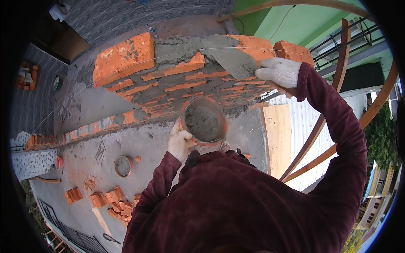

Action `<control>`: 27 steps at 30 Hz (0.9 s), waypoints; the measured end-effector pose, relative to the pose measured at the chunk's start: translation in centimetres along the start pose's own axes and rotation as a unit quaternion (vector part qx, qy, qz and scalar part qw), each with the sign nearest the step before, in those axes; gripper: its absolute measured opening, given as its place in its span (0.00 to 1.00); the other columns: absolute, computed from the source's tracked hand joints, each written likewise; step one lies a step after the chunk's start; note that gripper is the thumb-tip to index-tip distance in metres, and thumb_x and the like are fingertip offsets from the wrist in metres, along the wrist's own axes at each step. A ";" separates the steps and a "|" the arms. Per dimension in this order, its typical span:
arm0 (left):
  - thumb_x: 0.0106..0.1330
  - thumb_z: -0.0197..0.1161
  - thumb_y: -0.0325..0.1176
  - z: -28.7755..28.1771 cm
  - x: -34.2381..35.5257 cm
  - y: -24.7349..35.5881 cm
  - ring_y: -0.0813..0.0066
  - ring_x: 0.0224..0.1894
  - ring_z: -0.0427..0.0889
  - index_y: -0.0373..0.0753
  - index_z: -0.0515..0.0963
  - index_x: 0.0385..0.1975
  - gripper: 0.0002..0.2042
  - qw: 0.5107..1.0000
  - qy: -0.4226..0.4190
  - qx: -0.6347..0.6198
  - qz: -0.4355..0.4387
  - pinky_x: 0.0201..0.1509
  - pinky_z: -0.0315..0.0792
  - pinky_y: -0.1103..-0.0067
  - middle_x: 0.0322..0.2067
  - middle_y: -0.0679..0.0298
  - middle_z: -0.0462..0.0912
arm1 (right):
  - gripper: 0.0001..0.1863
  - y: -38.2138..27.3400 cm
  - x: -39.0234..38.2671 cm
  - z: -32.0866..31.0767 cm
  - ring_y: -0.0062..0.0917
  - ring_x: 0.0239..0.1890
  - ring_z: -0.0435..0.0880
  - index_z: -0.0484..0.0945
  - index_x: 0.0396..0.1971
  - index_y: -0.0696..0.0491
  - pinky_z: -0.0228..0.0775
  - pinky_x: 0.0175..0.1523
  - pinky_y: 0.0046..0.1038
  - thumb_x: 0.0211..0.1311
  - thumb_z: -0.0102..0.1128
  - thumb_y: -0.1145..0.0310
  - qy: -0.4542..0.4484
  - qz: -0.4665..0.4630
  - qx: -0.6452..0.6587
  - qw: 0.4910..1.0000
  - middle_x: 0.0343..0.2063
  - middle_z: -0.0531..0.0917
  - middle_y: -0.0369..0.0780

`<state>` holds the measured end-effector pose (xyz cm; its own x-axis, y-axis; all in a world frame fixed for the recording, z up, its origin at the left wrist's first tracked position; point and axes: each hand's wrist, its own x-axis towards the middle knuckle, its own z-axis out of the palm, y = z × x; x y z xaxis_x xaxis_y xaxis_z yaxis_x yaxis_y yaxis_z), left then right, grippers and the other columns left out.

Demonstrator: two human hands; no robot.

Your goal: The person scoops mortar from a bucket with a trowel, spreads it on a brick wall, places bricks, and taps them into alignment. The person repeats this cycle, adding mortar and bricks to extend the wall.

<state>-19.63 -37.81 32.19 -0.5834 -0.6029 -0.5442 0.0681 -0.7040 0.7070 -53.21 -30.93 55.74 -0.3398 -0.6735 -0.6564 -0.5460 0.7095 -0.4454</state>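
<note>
My left hand (179, 142), in a white work glove, grips the side of a round orange bucket (222, 121) holding wet grey mortar (202, 122). The bucket is held in front of my chest, beside the brick wall (181, 87). My gloved right hand (279, 72) is closed on a trowel (233, 59), its handle hidden by the fingers. The mortar-smeared blade lies over the wall's top course, against an orange brick (254, 49). Fresh mortar (177, 48) fills the space between this brick and another brick (125, 59) on the left.
A thin string (168, 56) runs along the wall top. One more brick (291, 50) sits beyond my right hand. A second mortar bucket (122, 166) and piled bricks (120, 202) are on the concrete floor at lower left. Curved-looking wooden poles (312, 141) stand at right.
</note>
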 end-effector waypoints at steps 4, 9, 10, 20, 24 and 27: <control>0.58 0.48 0.20 1.2 -0.7 0.3 0.73 0.42 0.84 0.36 0.64 0.70 0.33 1.000 -0.014 -0.013 0.000 0.35 0.83 0.77 0.47 0.61 0.78 | 0.20 5.3 -3.2 -1.4 0.17 0.07 0.72 0.75 0.37 0.58 0.65 0.10 0.21 0.78 0.49 0.54 0.055 -0.004 0.019 0.998 0.15 0.74 0.34; 0.59 0.52 0.24 3.7 -1.1 2.1 0.77 0.41 0.81 0.33 0.69 0.60 0.25 0.999 -0.042 0.020 -0.004 0.36 0.84 0.78 0.44 0.64 0.76 | 0.12 11.3 -9.7 1.3 0.42 0.32 0.83 0.76 0.42 0.58 0.76 0.40 0.42 0.62 0.58 0.67 0.128 -0.071 -0.243 0.959 0.26 0.78 0.45; 0.59 0.53 0.24 3.9 -0.8 2.1 0.78 0.40 0.80 0.33 0.69 0.60 0.25 0.998 -0.054 0.044 0.000 0.35 0.83 0.79 0.43 0.65 0.76 | 0.12 10.9 -10.3 2.5 0.46 0.37 0.84 0.75 0.42 0.58 0.76 0.46 0.45 0.60 0.59 0.69 0.110 -0.048 -0.249 0.961 0.28 0.79 0.48; 0.74 0.62 0.51 9.7 2.8 3.9 0.86 0.32 0.77 0.40 0.77 0.53 0.21 0.949 -0.176 0.257 0.050 0.27 0.79 0.83 0.34 0.73 0.75 | 0.10 16.6 0.7 18.5 0.47 0.36 0.89 0.75 0.40 0.60 0.83 0.39 0.40 0.59 0.61 0.75 0.203 -0.175 -0.319 0.909 0.37 0.85 0.50; 0.76 0.59 0.51 11.6 3.9 3.3 0.86 0.35 0.73 0.38 0.78 0.48 0.20 0.944 -0.173 0.276 0.051 0.34 0.72 0.84 0.34 0.73 0.73 | 0.09 18.3 -4.2 16.8 0.46 0.40 0.89 0.79 0.41 0.60 0.83 0.42 0.41 0.60 0.59 0.76 0.154 -0.156 -0.270 0.938 0.37 0.87 0.53; 0.76 0.60 0.46 12.9 4.0 2.7 0.80 0.45 0.75 0.35 0.77 0.51 0.19 0.912 -0.230 0.330 0.077 0.52 0.72 0.79 0.42 0.68 0.78 | 0.13 21.1 -4.5 17.0 0.47 0.40 0.89 0.77 0.45 0.62 0.82 0.42 0.42 0.60 0.59 0.76 0.146 -0.115 -0.255 0.949 0.33 0.86 0.54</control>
<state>-32.25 -37.31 37.79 -0.8965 -0.3466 -0.2759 -0.2358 -0.1539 0.9595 -50.19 -9.42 39.00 -0.3235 -0.8799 -0.3480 -0.9060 0.3942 -0.1543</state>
